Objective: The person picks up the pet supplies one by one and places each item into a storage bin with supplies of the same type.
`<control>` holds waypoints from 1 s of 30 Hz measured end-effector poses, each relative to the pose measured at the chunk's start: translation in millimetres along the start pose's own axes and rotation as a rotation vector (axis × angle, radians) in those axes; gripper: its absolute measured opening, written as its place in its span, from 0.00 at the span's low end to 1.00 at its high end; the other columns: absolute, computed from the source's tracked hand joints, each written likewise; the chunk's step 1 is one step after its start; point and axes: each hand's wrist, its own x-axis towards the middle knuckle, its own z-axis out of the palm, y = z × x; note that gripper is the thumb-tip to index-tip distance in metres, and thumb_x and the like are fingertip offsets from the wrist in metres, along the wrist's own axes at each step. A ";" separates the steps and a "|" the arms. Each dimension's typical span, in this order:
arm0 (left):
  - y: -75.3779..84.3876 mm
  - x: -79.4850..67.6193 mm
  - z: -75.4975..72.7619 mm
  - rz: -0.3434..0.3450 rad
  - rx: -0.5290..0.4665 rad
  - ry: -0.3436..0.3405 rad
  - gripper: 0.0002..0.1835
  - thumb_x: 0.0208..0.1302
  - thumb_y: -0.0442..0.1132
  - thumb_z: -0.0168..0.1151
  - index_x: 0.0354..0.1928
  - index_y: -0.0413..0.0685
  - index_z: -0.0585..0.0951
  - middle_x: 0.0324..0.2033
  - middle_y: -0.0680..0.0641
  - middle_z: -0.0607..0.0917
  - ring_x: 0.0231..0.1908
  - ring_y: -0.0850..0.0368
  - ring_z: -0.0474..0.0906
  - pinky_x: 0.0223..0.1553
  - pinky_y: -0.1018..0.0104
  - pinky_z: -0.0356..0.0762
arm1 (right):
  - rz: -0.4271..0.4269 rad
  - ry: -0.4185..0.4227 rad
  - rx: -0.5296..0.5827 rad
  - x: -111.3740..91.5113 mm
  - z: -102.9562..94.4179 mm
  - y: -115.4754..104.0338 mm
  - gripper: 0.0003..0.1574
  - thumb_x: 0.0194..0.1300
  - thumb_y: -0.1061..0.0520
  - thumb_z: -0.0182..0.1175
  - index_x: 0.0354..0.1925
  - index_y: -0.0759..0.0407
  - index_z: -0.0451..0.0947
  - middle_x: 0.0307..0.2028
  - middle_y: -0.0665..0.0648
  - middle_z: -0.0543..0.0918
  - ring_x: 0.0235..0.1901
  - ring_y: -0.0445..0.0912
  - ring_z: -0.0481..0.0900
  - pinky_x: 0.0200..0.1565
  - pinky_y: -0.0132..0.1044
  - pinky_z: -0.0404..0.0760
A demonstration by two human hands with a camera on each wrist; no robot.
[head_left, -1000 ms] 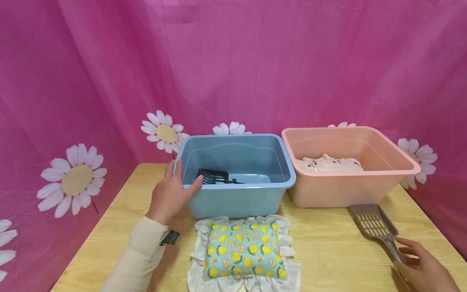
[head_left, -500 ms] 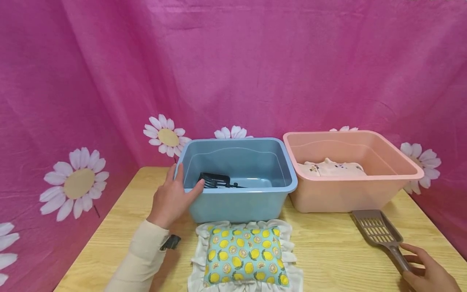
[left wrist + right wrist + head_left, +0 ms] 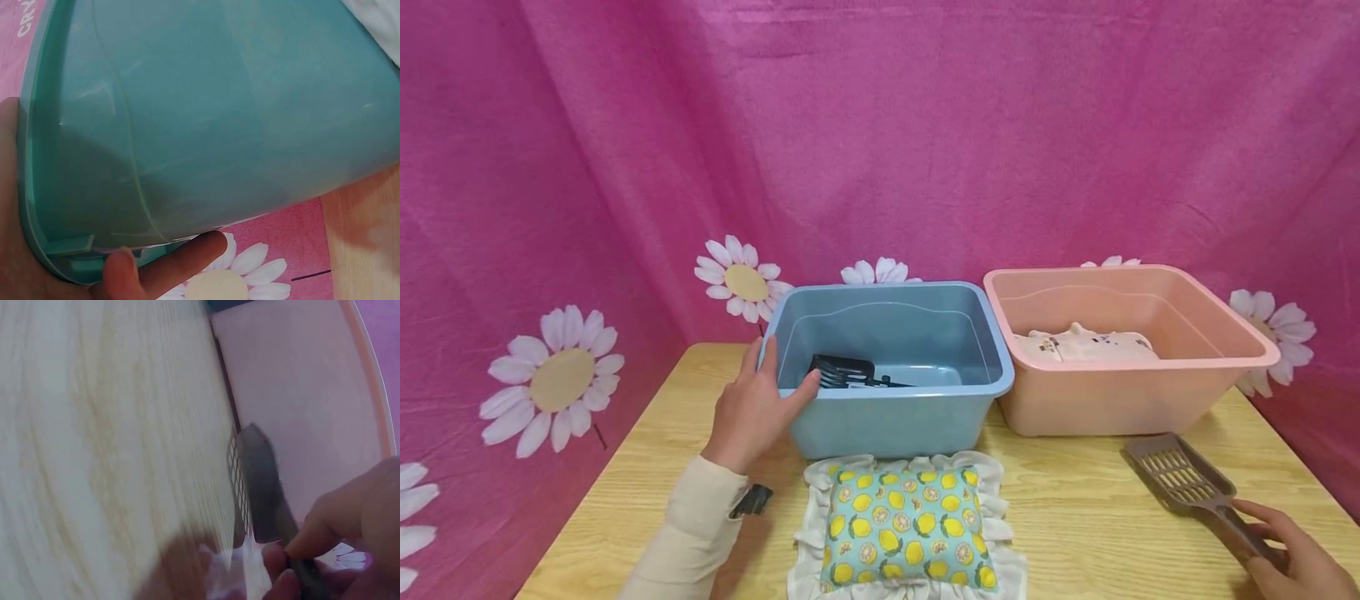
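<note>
1. Steadily, the right grip (image 3: 1292,546) pinches the scoop (image 3: 1187,479) by its handle, arm entering from the near right corner.
2. The scoop tilts sideways, its head just before the pink bin (image 3: 1120,404); whether it touches the desk (image 3: 1067,512) is unclear.
3. The left grip (image 3: 751,418) spans the blue bin's (image 3: 887,427) front-left corner, thumb over the front rim.
4. A stretch of desk separates scoop from pillow (image 3: 906,529); the desk's right edge runs near the scoop.

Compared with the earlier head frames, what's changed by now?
The brown scoop has tilted, its handle swinging rightward with the right hand. Whether it has fully left the table is unclear. The left hand still grips the blue bin; the pink bin and lemon cushion stay put.
</note>
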 end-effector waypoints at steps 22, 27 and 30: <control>2.1 -3.9 2.2 0.004 -0.008 0.010 0.51 0.59 0.70 0.51 0.75 0.44 0.53 0.72 0.39 0.55 0.52 0.34 0.75 0.49 0.36 0.75 | 0.074 0.396 0.088 -17.6 6.6 -37.9 0.20 0.67 0.56 0.61 0.42 0.25 0.71 0.19 0.46 0.71 0.17 0.37 0.66 0.17 0.32 0.64; 0.7 -0.4 -0.4 0.006 0.005 0.018 0.50 0.60 0.68 0.52 0.75 0.43 0.53 0.72 0.38 0.55 0.52 0.34 0.75 0.48 0.36 0.75 | 0.018 0.395 0.024 -13.7 2.3 -48.7 0.12 0.67 0.56 0.61 0.48 0.51 0.78 0.20 0.48 0.71 0.18 0.37 0.64 0.19 0.30 0.63; -0.1 1.7 -0.6 -0.007 0.001 0.007 0.51 0.60 0.69 0.51 0.75 0.44 0.52 0.72 0.39 0.54 0.53 0.34 0.75 0.49 0.36 0.74 | 0.012 0.382 0.007 -11.2 1.1 -53.1 0.11 0.67 0.55 0.61 0.48 0.46 0.77 0.20 0.48 0.70 0.18 0.36 0.63 0.18 0.30 0.63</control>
